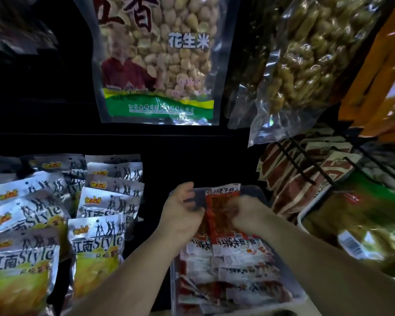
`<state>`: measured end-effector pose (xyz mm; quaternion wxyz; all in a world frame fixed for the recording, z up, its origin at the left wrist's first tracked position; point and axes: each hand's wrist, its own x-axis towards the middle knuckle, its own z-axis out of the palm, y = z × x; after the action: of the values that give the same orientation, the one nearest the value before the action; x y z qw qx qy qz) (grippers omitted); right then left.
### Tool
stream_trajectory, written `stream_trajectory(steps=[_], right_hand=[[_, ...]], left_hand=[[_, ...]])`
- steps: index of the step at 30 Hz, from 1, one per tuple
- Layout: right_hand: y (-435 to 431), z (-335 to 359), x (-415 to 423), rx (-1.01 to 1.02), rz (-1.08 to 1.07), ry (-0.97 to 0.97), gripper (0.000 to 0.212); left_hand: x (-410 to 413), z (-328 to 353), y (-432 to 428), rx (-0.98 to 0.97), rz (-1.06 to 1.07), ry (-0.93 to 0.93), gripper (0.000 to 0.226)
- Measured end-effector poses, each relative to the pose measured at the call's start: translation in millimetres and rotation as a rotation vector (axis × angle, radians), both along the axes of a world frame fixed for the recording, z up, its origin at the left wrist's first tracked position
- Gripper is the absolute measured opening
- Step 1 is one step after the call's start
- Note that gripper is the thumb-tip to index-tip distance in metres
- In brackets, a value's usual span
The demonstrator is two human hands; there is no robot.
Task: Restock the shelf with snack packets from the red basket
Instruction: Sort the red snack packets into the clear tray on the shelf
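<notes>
Fingers point(237, 207) of the right hand point(249, 216) pinched one red packet point(221, 208) upright over the clear tray point(172, 283) of others; the left hand point(183, 213) curled at its edge, grip too blurred to tell. About ten silver packets point(96, 242) lay left, one peanut bag point(155, 58) above.

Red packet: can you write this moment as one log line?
left hand: beside red packet, grip unclear | right hand: holds red packet | clear tray: more packets

Your right hand point(244, 213) and the fingertips of your left hand point(183, 210) smear with motion over the packet point(221, 201), so you can't tell either grip. The peanut bag point(160, 53) runs off the top edge, and its small print is unreadable. The shelf point(192, 137) behind is too dark to make out.
</notes>
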<state>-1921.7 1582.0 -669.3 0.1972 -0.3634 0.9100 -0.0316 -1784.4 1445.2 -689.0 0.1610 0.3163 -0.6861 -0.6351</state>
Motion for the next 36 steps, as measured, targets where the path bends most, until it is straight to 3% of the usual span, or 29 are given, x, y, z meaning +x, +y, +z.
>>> stream_trajectory(steps=[2, 4, 6, 8, 11, 12, 19, 24, 27, 31, 34, 36], right_hand=[[-7.9, -16.6, -14.8, -0.234, -0.104, 0.082, 0.044], [-15.6, -22.9, -24.2, -0.353, -0.071, 0.069, 0.059], [-26.6, -31.1, -27.9, -0.321, -0.063, 0.083, 0.064], [-32.0, -42.4, -32.1, -0.223, -0.042, 0.134, 0.056], [-32.2, -43.7, -34.1, -0.162, -0.035, 0.264, 0.021], [-29.7, -42.1, -33.3, -0.162, -0.042, 0.306, 0.017], [-15.0, 10.0, -13.9, -0.422, 0.033, 0.486, 0.026], [-0.5, 81.1, 8.0, -0.531, 0.135, 0.055, 0.032], [8.1, 117.5, 39.5, -0.670, 0.078, -0.176, 0.030], [34.7, 148.7, 77.5, -0.845, -0.249, -0.421, 0.014], [60.3, 162.4, 102.2, -0.894, -0.526, -0.849, 0.024], [72.0, 163.6, 115.5, -0.974, -0.609, -0.957, 0.030]], left_hand=[[-0.1, -5.6, -4.6, 0.001, 0.032, -0.005, 0.064], [0.1, -11.5, -9.3, -0.017, 0.042, -0.012, 0.064], [-0.4, -16.6, -11.7, -0.023, 0.040, -0.015, 0.063], [-1.6, -20.1, -12.3, -0.030, 0.044, -0.018, 0.060], [-1.7, -21.8, -12.0, -0.048, 0.032, -0.038, 0.058], [-1.0, -20.7, -11.5, -0.052, 0.023, -0.044, 0.059], [12.6, 9.0, -10.8, -0.067, -0.007, -0.037, 0.033], [31.1, 44.6, -8.8, -0.110, -0.129, 0.051, 0.032], [44.1, 69.1, -4.2, -0.071, -0.274, 0.067, 0.037], [64.7, 103.8, 2.6, 0.045, -0.351, 0.129, 0.045], [78.7, 127.4, 9.2, 0.123, -0.445, 0.173, 0.064], [86.9, 138.3, 15.9, 0.138, -0.494, 0.183, 0.070]])
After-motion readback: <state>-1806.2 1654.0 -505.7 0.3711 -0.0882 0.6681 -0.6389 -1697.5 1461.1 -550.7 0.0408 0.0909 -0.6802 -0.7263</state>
